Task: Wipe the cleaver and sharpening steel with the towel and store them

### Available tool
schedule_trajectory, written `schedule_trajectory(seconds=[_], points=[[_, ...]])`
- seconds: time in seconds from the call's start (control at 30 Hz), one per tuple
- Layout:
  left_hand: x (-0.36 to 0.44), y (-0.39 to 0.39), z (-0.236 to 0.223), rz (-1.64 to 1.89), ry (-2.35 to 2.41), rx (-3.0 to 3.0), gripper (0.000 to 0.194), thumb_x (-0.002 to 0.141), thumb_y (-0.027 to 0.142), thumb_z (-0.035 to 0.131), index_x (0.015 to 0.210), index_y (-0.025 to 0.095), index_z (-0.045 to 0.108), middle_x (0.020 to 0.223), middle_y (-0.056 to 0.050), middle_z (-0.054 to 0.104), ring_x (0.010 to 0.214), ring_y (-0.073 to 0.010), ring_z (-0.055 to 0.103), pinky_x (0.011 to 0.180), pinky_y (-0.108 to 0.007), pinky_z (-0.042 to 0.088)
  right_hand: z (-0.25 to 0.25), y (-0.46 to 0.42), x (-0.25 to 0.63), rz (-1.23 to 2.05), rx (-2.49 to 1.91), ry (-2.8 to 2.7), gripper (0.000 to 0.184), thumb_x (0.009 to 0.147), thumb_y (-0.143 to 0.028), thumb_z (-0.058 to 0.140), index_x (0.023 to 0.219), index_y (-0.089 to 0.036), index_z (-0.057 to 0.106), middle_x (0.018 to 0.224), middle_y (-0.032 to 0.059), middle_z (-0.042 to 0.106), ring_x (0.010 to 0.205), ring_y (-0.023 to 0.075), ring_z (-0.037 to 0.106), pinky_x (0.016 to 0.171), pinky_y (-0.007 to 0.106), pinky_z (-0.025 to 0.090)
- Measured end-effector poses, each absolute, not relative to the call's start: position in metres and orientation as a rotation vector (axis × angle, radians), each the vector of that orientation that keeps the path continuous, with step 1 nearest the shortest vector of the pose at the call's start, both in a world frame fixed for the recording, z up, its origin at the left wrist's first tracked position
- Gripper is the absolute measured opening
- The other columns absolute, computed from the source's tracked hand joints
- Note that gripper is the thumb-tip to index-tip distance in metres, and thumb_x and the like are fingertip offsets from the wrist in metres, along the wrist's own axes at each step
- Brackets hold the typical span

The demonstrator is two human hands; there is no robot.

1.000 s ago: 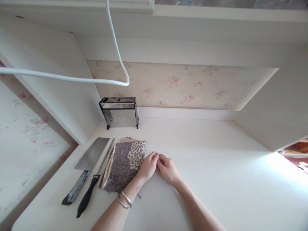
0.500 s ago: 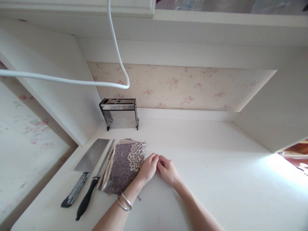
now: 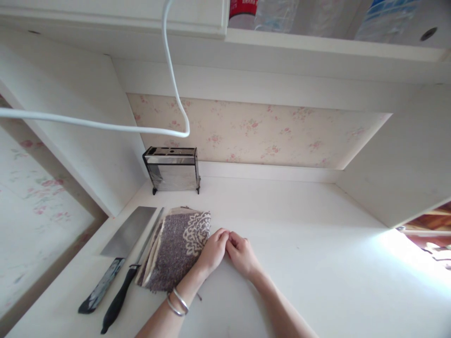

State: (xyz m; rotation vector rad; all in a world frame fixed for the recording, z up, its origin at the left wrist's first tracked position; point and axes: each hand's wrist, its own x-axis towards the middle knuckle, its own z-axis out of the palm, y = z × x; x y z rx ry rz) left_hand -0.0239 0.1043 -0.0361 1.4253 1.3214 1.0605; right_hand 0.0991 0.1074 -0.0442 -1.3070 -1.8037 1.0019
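Note:
My left hand (image 3: pixel 213 248) and my right hand (image 3: pixel 243 254) meet above the white counter (image 3: pixel 303 272), knuckles and fingertips touching. Both have their fingers curled in, and I see nothing held in either. Just left of my left hand lies a folded purple-brown cloth (image 3: pixel 172 251) with a cream lace-like pattern, partly covered by my forearm. Beside the cloth is a sharpening steel (image 3: pixel 120 300) with a black handle and a long thin rod. Farther left lies a cleaver (image 3: pixel 129 231) with a broad grey blade and a dark patterned handle.
A shiny knife block (image 3: pixel 172 173) with slots on top stands at the back left. A white cable (image 3: pixel 134 128) hangs across the upper left. Overhead is a white cupboard (image 3: pixel 112 16) and a shelf holding plastic-wrapped things (image 3: pixel 276 14). White side panels flank the counter.
The camera view has tilted slightly, so more of the upper shelf shows. My hands stay together in the same place beside the cloth, and the objects have not moved on the counter.

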Motion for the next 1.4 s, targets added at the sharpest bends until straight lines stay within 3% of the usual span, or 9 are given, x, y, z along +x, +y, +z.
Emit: schedule_trajectory(seconds=[0.47,0.63,0.93,1.4], points=[[-0.023,0.105,-0.035,1.057,1.351,1.400,0.032,0.092,0.034,0.037,0.093,0.020,0.065,0.097,-0.005,0.070,0.090,-0.0188,0.062,0.083,-0.029,0.046,-0.045,0.108,0.097,0.947,-1.344,-1.852,0.018,0.085,-0.026,0.043,0.069,-0.021,0.047,0.058,-0.0041,0.051,0.054,0.0112,0.045,0.053,0.021,0.029],[-0.022,0.101,-0.032,1.045,1.373,1.347,0.031,0.092,0.035,0.039,0.094,0.020,0.065,0.098,-0.004,0.070,0.091,-0.0186,0.062,0.084,-0.029,0.046,-0.046,0.105,0.096,0.979,-1.383,-1.894,0.015,0.090,-0.028,0.038,0.081,-0.023,0.049,0.070,-0.0010,0.062,0.062,0.0137,0.055,0.057,0.022,0.032],[-0.026,0.098,-0.031,0.948,1.281,1.245,0.033,0.094,0.041,0.039,0.109,0.022,0.062,0.114,-0.002,0.066,0.112,-0.0186,0.055,0.096,-0.027,0.042,-0.040,0.100,0.096,1.036,-1.457,-1.892,0.009,0.088,-0.024,0.042,0.079,-0.024,0.044,0.071,-0.0011,0.062,0.065,0.0155,0.055,0.060,0.022,0.035],[-0.023,0.098,-0.025,0.963,1.243,1.285,0.032,0.095,0.039,0.039,0.108,0.021,0.063,0.110,-0.003,0.067,0.104,-0.0179,0.058,0.094,-0.028,0.043,-0.040,0.098,0.097,1.037,-1.438,-1.842,0.012,0.091,-0.028,0.040,0.087,-0.023,0.050,0.078,0.0014,0.064,0.069,0.0165,0.058,0.063,0.023,0.038]])
